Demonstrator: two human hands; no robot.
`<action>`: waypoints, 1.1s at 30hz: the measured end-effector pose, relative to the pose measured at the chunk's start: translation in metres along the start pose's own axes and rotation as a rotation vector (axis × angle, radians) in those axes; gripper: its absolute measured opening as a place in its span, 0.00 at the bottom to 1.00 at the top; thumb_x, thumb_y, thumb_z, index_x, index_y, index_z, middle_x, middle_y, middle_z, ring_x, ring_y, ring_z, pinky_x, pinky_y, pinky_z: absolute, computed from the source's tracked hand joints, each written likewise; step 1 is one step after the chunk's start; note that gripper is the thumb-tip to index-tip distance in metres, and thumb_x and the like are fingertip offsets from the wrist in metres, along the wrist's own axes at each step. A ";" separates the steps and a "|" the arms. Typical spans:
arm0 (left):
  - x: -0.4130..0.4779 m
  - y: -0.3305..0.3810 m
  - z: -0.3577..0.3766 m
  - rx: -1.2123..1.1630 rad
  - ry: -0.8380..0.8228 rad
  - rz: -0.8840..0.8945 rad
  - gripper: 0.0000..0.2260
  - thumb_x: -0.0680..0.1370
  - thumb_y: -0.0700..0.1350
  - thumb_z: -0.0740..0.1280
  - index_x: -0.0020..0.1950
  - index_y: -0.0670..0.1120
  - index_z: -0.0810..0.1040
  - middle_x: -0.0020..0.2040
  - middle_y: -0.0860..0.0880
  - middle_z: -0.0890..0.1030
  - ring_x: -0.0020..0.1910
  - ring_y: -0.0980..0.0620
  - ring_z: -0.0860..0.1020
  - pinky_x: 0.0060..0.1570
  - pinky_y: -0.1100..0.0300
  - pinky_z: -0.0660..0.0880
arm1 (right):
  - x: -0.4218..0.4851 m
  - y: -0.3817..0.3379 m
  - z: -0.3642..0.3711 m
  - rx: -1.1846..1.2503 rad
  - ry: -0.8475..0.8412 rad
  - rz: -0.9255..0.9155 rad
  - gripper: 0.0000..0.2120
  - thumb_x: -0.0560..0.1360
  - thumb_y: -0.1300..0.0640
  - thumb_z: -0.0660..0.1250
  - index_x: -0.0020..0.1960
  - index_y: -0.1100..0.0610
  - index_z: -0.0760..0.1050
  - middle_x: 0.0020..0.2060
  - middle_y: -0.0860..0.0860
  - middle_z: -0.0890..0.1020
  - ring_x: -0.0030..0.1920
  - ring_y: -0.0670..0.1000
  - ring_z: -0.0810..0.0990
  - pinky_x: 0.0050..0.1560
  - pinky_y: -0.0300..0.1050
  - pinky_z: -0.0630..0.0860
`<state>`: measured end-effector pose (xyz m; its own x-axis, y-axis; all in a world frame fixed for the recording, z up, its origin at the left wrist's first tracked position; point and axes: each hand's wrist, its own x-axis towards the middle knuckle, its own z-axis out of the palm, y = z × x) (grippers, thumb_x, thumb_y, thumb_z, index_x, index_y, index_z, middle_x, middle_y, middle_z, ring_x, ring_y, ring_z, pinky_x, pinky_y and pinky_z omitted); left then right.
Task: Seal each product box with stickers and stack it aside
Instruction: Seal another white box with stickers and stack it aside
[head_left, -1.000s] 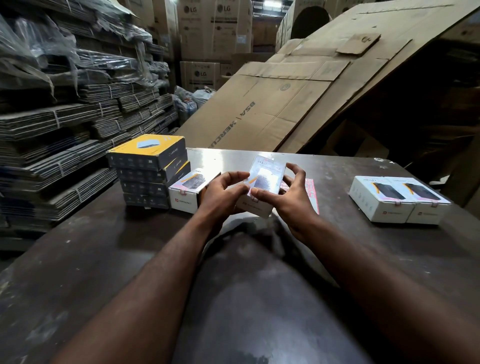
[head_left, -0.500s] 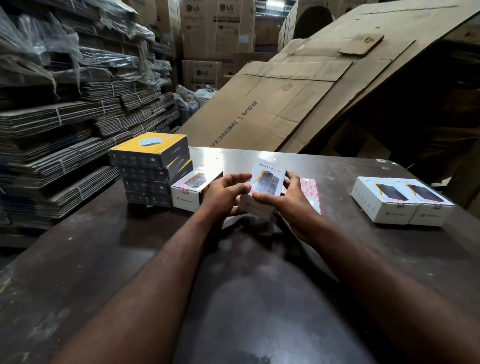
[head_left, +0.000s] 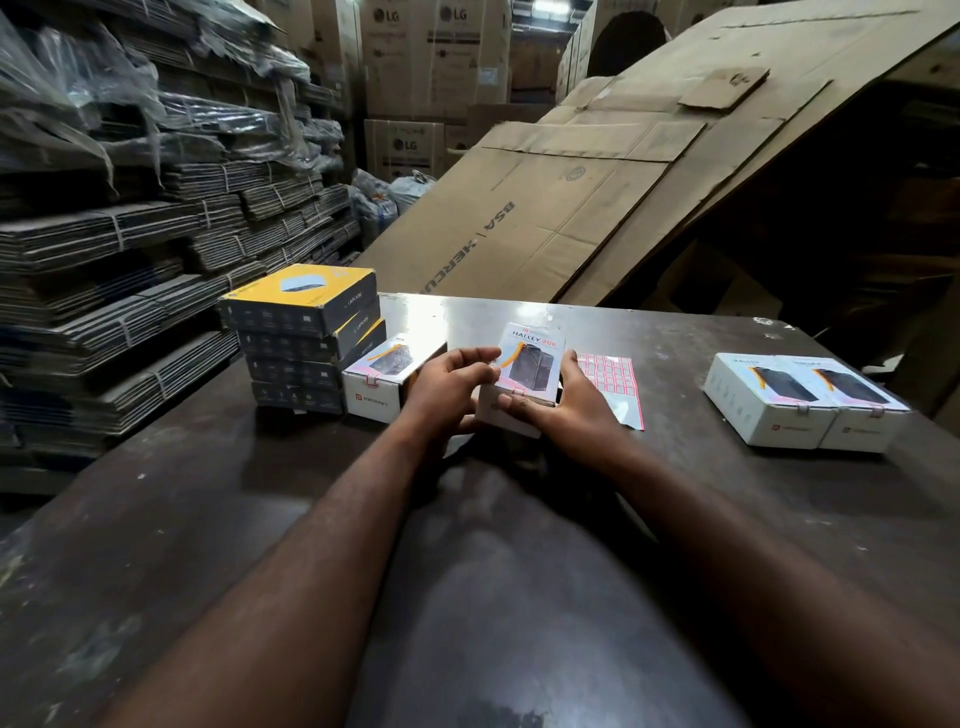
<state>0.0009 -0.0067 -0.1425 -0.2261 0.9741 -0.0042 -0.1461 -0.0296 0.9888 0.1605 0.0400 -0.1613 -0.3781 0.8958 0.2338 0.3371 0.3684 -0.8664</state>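
Two bare forearms reach out from you across a dark, scuffed table (head_left: 675, 493). Beyond its far left corner sits a stack of yellow-topped boxes (head_left: 306, 338), with one white box (head_left: 387, 379) touching its right side. Well apart on the right, two white boxes (head_left: 805, 402) lie side by side. Behind your hands, a sheet of red-edged stickers (head_left: 610, 376) lies flat. Your left hand (head_left: 449, 384) and right hand (head_left: 571, 405) both hold a white product box (head_left: 527, 371) marked "HALLEY 20K", each grip closed on it, tilted up facing you.
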 end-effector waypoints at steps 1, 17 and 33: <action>0.000 0.000 -0.001 0.000 0.004 0.000 0.10 0.80 0.36 0.65 0.54 0.50 0.81 0.45 0.49 0.81 0.42 0.45 0.78 0.37 0.57 0.80 | 0.001 0.001 0.000 -0.013 0.002 -0.006 0.54 0.62 0.35 0.78 0.77 0.59 0.57 0.59 0.43 0.83 0.57 0.41 0.82 0.63 0.48 0.78; 0.004 -0.004 0.001 -0.089 0.072 0.036 0.26 0.71 0.41 0.78 0.66 0.48 0.72 0.63 0.46 0.77 0.56 0.46 0.82 0.45 0.53 0.81 | -0.006 -0.005 0.001 -0.362 0.145 -0.288 0.32 0.74 0.61 0.75 0.75 0.60 0.69 0.76 0.57 0.67 0.77 0.54 0.63 0.71 0.34 0.55; 0.001 -0.002 0.003 -0.046 0.100 0.152 0.11 0.79 0.40 0.70 0.59 0.51 0.76 0.59 0.50 0.84 0.55 0.54 0.81 0.46 0.58 0.76 | -0.004 -0.012 -0.002 0.283 0.144 0.074 0.37 0.64 0.30 0.70 0.64 0.52 0.71 0.58 0.53 0.81 0.56 0.53 0.83 0.58 0.54 0.80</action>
<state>0.0035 -0.0054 -0.1443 -0.3428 0.9307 0.1278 -0.1460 -0.1872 0.9714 0.1596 0.0328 -0.1503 -0.2288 0.9510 0.2080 0.0987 0.2353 -0.9669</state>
